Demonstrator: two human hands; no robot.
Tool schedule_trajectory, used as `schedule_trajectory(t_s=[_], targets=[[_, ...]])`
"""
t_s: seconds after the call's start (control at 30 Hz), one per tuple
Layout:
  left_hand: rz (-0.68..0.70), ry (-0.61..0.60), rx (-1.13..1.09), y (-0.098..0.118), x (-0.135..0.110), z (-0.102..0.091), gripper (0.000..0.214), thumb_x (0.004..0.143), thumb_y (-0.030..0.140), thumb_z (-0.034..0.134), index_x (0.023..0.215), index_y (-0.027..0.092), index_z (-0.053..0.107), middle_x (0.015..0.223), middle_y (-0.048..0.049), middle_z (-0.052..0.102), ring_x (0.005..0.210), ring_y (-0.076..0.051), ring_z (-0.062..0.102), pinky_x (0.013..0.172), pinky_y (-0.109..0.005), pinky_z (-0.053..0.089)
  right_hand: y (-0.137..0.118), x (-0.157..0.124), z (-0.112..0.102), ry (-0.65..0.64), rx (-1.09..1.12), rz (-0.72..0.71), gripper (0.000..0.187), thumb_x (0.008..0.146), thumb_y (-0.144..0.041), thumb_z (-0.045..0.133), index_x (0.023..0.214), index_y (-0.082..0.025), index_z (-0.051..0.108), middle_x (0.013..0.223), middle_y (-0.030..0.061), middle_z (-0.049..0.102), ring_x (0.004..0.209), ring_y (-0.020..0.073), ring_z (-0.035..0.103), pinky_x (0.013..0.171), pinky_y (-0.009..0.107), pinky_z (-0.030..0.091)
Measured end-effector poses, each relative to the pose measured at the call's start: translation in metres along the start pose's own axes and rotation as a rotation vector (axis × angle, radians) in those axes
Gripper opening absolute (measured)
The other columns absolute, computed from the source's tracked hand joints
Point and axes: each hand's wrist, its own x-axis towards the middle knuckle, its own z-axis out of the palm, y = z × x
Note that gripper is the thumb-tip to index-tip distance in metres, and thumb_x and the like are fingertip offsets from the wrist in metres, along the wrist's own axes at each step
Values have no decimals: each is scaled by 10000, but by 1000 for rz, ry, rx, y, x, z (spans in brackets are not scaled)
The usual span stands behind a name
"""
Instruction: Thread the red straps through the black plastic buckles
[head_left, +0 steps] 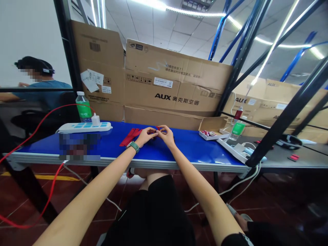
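Note:
My left hand [146,136] and my right hand [165,135] meet above the blue table [184,147], fingertips together. Between them they pinch a small red piece [156,130], mostly hidden by my fingers, so its shape is hard to tell. A bundle of flat red strips [130,136] lies on the tabletop just left of my left hand, apparently touching it. A dark watch with a green band [133,147] circles my left wrist.
A white power strip [84,127] and a water bottle [83,107] stand at the table's far left. An open cardboard box [212,128] holds small items at the right. Large cardboard cartons [176,85] stand behind the table. A person in a teal shirt [42,92] sits at the left.

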Motion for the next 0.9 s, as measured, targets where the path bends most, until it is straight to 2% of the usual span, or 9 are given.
schedule_trajectory(t_s=[0.1,0.2,0.3,0.47,0.7,0.9], targets=[[40,37,-22,1,1,-1,557,623,516,892,989,147,691,1056,-125,754,974,-261,704,889,-414,569,-1,0,2,-10,-27,-6,387,779,-496,706,1068,-239,682,851,3,669,660,151,645,658,275,556],[90,35,-22,3,2,-3,537,648,497,879,1014,144,708,1079,-127,751,1008,-260,695,938,-416,548,-2,1,2,0,-94,-93,298,811,-458,672,992,-222,692,853,9,689,752,166,658,783,299,559],[119,92,-15,4,3,-6,522,688,495,853,1051,146,715,1086,-124,746,986,-251,696,880,-386,559,-5,0,2,-11,-114,-173,243,827,-420,662,942,-208,697,907,31,715,827,179,670,853,314,551],[113,90,-31,3,4,-7,535,701,518,843,1061,140,724,997,-110,756,842,-222,698,745,-344,560,-12,-4,-1,3,-131,-193,254,872,-419,647,978,-204,731,980,64,753,882,201,700,862,319,558],[117,89,-11,6,2,-5,505,647,501,887,984,151,751,1051,-128,766,955,-266,713,898,-421,562,-11,-4,-4,-6,-176,-200,267,887,-430,651,955,-202,772,963,63,782,887,217,730,862,324,571],[112,80,5,4,3,-6,508,596,517,910,911,144,765,1035,-148,774,979,-303,720,935,-468,559,-6,-3,-4,11,-194,-202,243,851,-423,688,893,-206,791,931,70,788,854,227,739,812,331,589]])
